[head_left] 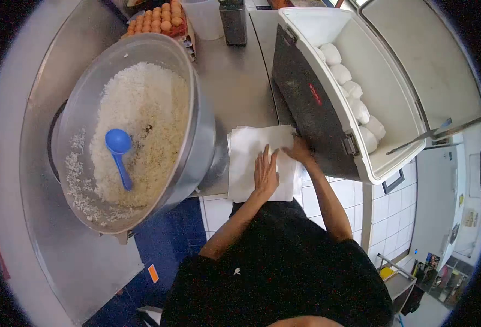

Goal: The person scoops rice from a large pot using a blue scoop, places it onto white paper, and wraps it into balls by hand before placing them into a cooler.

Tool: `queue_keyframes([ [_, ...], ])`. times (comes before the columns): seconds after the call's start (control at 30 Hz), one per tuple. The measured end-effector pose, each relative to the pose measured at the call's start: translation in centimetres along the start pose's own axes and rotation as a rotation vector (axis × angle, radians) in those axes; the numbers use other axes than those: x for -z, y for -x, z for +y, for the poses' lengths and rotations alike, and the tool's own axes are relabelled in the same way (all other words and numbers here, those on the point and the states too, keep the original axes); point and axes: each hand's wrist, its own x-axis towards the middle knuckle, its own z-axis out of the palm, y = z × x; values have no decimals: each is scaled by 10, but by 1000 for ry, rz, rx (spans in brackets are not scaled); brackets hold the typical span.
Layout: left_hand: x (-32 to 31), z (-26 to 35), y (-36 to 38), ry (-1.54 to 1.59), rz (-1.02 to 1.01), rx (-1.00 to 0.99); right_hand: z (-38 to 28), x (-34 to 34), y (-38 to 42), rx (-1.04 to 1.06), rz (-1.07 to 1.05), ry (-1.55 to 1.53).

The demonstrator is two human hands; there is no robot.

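Observation:
A stack of white paper sheets (pixel 243 158) lies at the counter's near edge, right in front of my body. My left hand (pixel 266 173) rests flat on the top sheet, its fingers stretched out and apart. At the stack's upper right edge, my right hand (pixel 299 150) has its fingers closed on the paper; its fingertips are partly hidden. To the left stands a large metal pot (pixel 201 117) of cooked rice (pixel 137 98). A blue rice scoop (pixel 119 143) lies on the rice, bowl end away from me. Neither hand touches the pot.
To the right, an open cooler box (pixel 317 101) holds several white wrapped bundles (pixel 359 110). Behind the pot are stacked eggs (pixel 161 17), a translucent plastic container (pixel 203 19) and a dark container (pixel 233 24). The steel counter (pixel 235 82) runs between pot and cooler.

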Motion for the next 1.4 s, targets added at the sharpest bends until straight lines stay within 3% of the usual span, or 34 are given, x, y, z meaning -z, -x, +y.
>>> queue_keyframes([
  [0.07, -7, -4, -6, 64, -50, 139, -16, 2, -22, 274, 281, -221],
  [0.1, 3, -1, -7, 122, 47, 94, -34, 19, -16, 158, 149, -368],
  [0.2, 31, -9, -16, 156, 171, 19, -65, 54, 23, 220, 200, -538],
  [0.23, 39, -11, -20, 143, 161, 31, -69, 64, 40, 215, 191, -557],
  [0.3, 55, -17, -30, -372, 148, -168, -73, 75, 70, 373, -19, -350],
  [0.33, 55, -31, -32, -384, 140, -158, -71, 69, 81, 378, -26, -366],
  [0.4, 52, -52, -28, -273, -101, -213, -66, 53, 98, 471, 37, -318],
  [0.43, 51, -53, -21, -242, -5, -251, -63, 47, 105, 483, 60, -311],
  [0.73, 1, -109, 44, 2, 44, -199, -37, -5, 124, 374, 21, -360],
  [0.93, 10, -93, 50, 3, 161, -288, -51, 7, 125, 427, 87, -257],
  [1.07, -3, -130, 39, 53, 163, -363, -55, -1, 107, 348, 83, -270],
  [1.13, -7, -137, 18, 184, -42, -190, -63, 8, 93, -3, -96, -349],
  [1.17, -6, -138, 7, 201, -10, -174, -63, 5, 81, -151, -172, -292],
  [1.23, 12, -127, -17, 182, -182, -138, -77, 11, 65, -189, -117, -179],
  [1.3, 26, -112, -40, -61, -328, -136, -78, -4, 54, -196, 18, 7],
  [1.33, 19, -113, -50, -46, -310, -125, -77, -5, 51, -179, 11, 25],
  [1.4, 0, -115, -65, -364, -206, -264, -71, -6, 45, 0, 61, 199],
])
